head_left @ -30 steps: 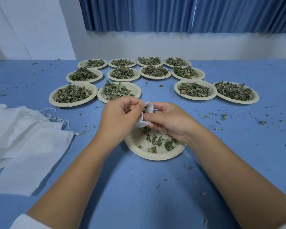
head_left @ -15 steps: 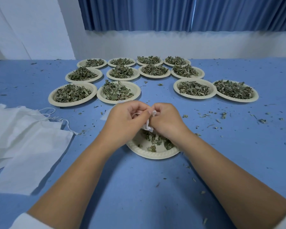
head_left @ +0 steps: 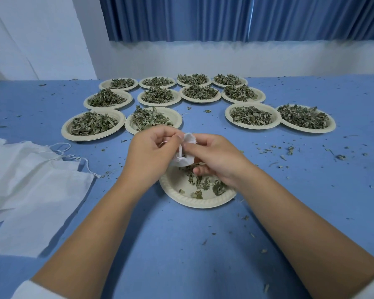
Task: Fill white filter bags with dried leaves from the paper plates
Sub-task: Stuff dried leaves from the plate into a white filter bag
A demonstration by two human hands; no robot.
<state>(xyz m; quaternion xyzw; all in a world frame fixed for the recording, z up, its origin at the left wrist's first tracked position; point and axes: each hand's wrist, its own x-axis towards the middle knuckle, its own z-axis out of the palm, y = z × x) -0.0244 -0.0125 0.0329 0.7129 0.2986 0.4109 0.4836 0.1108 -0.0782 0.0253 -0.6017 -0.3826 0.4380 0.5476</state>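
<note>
Hands hold the bag (head_left: pixel 185 160) just above the plate (head_left: pixel 194 202): left hand (head_left: pixel 150 153) pinches its string (head_left: pixel 180 150), right hand (head_left: pixel 216 157) its gathered mouth. To close it, draw the string steadily while the right holds the neck over the plate, so stray leaves (head_left: pixel 203 184) fall back there. Bag hangs roughly upright, mouth uppermost, long axis running top to bottom.

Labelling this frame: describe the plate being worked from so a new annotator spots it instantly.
On the blue table, look nearer the camera than the cluster of heaped plates. One paper plate sits alone there, below the left hand and right hand holding a white filter bag. Unlike the others, it is nearly empty, just scattered leaves.
</note>
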